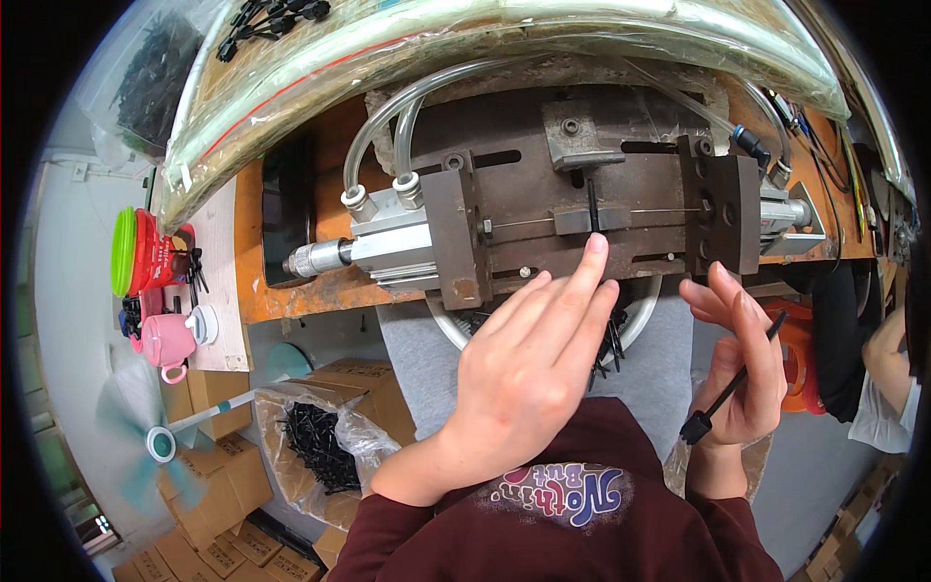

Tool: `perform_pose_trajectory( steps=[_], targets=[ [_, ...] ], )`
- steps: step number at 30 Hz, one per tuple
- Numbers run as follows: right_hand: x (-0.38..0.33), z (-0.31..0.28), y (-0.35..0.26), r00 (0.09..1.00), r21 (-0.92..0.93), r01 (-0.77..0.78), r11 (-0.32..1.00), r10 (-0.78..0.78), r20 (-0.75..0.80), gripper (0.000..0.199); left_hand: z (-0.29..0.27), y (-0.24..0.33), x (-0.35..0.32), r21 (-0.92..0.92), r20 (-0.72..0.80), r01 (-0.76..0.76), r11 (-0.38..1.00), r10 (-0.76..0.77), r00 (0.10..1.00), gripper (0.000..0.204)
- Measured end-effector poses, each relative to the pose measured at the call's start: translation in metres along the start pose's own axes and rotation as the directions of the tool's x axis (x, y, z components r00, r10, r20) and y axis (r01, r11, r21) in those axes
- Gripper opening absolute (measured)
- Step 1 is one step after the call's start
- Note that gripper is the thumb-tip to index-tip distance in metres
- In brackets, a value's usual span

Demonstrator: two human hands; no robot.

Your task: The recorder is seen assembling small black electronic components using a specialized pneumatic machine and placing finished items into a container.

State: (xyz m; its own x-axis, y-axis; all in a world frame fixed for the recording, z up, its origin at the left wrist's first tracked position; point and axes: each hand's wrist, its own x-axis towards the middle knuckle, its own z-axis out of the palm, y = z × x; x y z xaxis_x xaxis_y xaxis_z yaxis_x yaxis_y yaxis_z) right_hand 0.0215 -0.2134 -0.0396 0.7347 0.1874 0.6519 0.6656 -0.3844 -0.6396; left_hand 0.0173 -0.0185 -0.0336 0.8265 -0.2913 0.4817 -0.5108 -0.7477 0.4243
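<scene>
While the left hand (529,364) kinda had its fingers stretched out, index tip right at the near end of a black stick (593,202) mid-way along the metal machine (524,254), the right hand (745,373) had a knobby black rod (729,392) pinched in its fingers.

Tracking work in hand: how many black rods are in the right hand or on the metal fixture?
2: one black rod in the right hand, another on the metal fixture by the left hand; some may be hidden.
</scene>
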Motion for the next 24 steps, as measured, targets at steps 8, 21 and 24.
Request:
perform_pose_trajectory(
  steps=[8, 21, 24],
  targets=[
    [0.000, 0.001, -0.006, 0.999, -0.133, -0.031, 0.991, 0.026, -0.041, 0.031, -0.008, 0.007, 0.012, 0.131, 0.081, 0.036, 0.991, -0.047, 0.996, 0.023],
    [0.051, 0.015, -0.005, 0.937, -0.456, 0.348, 0.819, -0.281, 0.209, 0.058, -0.026, 0.018, 0.010, -0.552, -0.128, -0.137, 0.822, 0.079, 0.989, 0.035],
    [0.076, 0.022, -0.013, 0.910, -0.423, 0.413, 0.807, -0.342, 0.236, 0.049, -0.035, 0.013, 0.012, -0.501, -0.209, -0.122, 0.857, 0.017, 0.978, 0.039]
  ],
)
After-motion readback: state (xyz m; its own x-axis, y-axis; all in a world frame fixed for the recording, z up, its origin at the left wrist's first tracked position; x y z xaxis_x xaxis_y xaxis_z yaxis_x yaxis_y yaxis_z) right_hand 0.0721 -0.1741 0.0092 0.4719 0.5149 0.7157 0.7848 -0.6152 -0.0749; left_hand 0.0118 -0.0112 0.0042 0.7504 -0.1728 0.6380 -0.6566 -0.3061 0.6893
